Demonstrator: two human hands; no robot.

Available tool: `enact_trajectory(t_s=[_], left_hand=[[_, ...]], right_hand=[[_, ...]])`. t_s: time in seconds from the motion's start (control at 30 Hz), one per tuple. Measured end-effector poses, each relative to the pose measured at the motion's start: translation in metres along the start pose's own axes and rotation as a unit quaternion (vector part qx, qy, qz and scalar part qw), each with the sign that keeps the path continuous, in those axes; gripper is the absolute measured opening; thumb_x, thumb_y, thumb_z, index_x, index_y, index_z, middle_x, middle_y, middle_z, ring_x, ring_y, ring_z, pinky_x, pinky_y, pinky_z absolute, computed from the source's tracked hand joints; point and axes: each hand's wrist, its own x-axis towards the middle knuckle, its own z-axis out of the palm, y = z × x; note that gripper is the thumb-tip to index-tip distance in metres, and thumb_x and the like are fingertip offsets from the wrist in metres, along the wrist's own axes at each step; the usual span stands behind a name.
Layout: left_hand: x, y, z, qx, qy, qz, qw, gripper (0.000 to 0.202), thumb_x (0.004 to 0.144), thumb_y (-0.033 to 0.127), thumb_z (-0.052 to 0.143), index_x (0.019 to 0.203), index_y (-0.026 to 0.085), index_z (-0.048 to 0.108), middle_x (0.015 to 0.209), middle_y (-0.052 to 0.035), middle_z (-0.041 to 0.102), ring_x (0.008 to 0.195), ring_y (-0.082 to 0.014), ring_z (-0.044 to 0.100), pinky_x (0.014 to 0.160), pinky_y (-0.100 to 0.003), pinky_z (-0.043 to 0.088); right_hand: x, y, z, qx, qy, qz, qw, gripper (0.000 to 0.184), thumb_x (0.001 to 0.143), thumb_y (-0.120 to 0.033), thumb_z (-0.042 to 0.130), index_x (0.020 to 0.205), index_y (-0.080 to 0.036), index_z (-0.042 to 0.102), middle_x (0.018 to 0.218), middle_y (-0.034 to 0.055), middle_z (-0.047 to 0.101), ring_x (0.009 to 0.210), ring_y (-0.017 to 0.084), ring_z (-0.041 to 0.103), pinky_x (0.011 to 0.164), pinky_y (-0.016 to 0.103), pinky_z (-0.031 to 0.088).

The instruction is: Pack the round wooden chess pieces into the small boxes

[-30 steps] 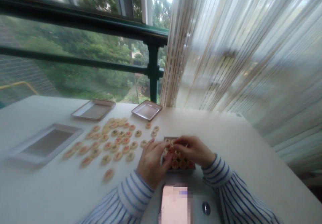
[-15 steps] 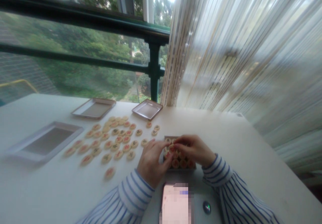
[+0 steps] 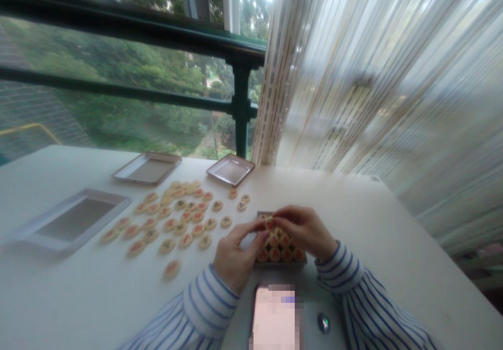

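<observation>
My left hand (image 3: 236, 253) and my right hand (image 3: 304, 229) meet over a small square box (image 3: 280, 260) packed with round wooden chess pieces marked in red. Both hands pinch one red-marked piece (image 3: 270, 223) between their fingertips, just above the box. Many more round pieces (image 3: 178, 219), marked red or dark, lie spread on the white table (image 3: 78, 297) to the left of the box. Both sleeves are striped blue and white.
Three shallow trays sit on the table: a large one (image 3: 70, 223) at the left, one (image 3: 147, 168) further back, a small square one (image 3: 231, 170) near the window. A phone (image 3: 274, 318) lies at the front edge. A curtain (image 3: 373, 88) hangs at the right.
Both hands have lifted slightly from inside the box, and the pinched piece is now raised above the other pieces. The left fingers curled in toward it.
</observation>
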Motion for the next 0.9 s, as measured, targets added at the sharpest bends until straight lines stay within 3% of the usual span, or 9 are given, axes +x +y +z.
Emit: enact_trajectory(t_s=[0.3, 0.53, 0.9], left_hand=[[0.003, -0.006, 0.001, -0.101, -0.019, -0.082, 0.991, 0.027, 0.072, 0.032, 0.059, 0.094, 0.019, 0.065, 0.092, -0.0043, 0.069, 0.088, -0.0200, 0.062, 0.082, -0.034, 0.050], [0.005, -0.009, 0.002, -0.144, -0.003, -0.090, 0.986, 0.026, 0.072, 0.032, 0.059, 0.093, 0.018, 0.064, 0.089, -0.0044, 0.069, 0.084, -0.0187, 0.064, 0.081, -0.032, 0.050], [0.007, -0.006, 0.000, -0.145, 0.005, -0.109, 0.983, 0.024, 0.070, 0.032, 0.061, 0.089, 0.019, 0.066, 0.087, -0.0033, 0.070, 0.083, -0.0185, 0.064, 0.081, -0.032, 0.050]], right_hand=[[-0.002, -0.005, 0.003, 0.002, -0.028, -0.009, 1.000, 0.019, 0.074, -0.030, 0.057, 0.085, -0.016, 0.065, 0.080, 0.0035, 0.068, 0.073, 0.014, 0.061, 0.067, 0.026, 0.049], [-0.004, 0.001, 0.004, 0.007, -0.068, -0.013, 0.998, 0.030, 0.077, -0.032, 0.055, 0.103, -0.017, 0.060, 0.083, 0.0049, 0.067, 0.074, 0.015, 0.061, 0.067, 0.027, 0.049], [-0.004, -0.004, 0.002, -0.034, -0.087, -0.024, 0.995, 0.032, 0.076, -0.030, 0.056, 0.105, -0.017, 0.059, 0.084, 0.0047, 0.067, 0.072, 0.013, 0.059, 0.065, 0.026, 0.047]])
